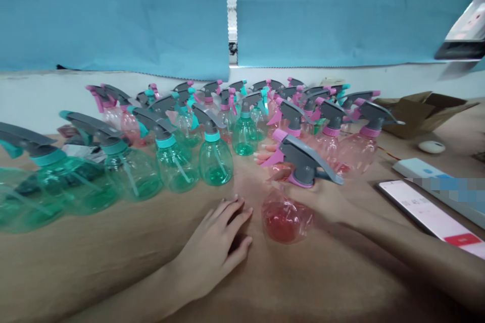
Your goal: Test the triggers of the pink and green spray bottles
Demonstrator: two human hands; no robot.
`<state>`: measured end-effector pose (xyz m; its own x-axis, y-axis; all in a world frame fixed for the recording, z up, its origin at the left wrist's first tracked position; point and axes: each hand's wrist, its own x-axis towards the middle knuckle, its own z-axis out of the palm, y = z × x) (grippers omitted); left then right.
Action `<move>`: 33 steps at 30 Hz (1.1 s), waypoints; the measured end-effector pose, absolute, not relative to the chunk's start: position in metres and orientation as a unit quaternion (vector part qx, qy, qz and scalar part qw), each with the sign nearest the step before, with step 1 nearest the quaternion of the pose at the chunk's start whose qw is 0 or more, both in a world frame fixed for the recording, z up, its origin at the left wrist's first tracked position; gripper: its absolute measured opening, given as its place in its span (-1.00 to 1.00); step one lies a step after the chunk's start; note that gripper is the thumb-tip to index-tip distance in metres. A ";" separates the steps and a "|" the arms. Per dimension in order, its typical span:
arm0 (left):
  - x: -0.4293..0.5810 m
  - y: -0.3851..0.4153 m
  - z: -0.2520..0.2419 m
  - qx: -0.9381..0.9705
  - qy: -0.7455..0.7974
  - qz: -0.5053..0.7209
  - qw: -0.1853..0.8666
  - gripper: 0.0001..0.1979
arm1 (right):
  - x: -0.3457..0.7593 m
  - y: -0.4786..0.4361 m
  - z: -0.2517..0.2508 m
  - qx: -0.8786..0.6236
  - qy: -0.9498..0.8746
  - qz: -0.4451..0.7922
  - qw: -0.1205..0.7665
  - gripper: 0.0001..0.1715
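My left hand (pixel 215 242) rests on the tabletop with its fingers spread and slightly curved, holding nothing. Just to its right is a pink spray bottle (pixel 286 219) with red-tinted, see-through walls. Its grey and pink spray head (pixel 303 159) points left, the lever towards the right. My right hand (pixel 322 202) reaches in from the right and closes around the neck area behind the spray head. Its fingertips show beyond the pink trigger. The spray head hides much of the grip, and how head and bottle join is unclear.
Green spray bottles (pixel 215 161) line the left side, with more pink spray bottles (pixel 356 151) and green ones crowded behind. At right lie a phone (pixel 428 217), a white and blue box (pixel 417 169), a white mouse (pixel 432 147) and an open cardboard box (pixel 417 113). Blue sheets (pixel 113 15) cover the wall.
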<state>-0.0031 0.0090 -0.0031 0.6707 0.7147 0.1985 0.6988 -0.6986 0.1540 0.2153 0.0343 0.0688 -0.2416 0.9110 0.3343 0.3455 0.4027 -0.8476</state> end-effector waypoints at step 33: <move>-0.004 0.008 -0.001 0.914 0.385 0.125 0.035 -0.58 | 0.217 0.035 0.065 -0.452 -0.702 0.339 0.435 -0.95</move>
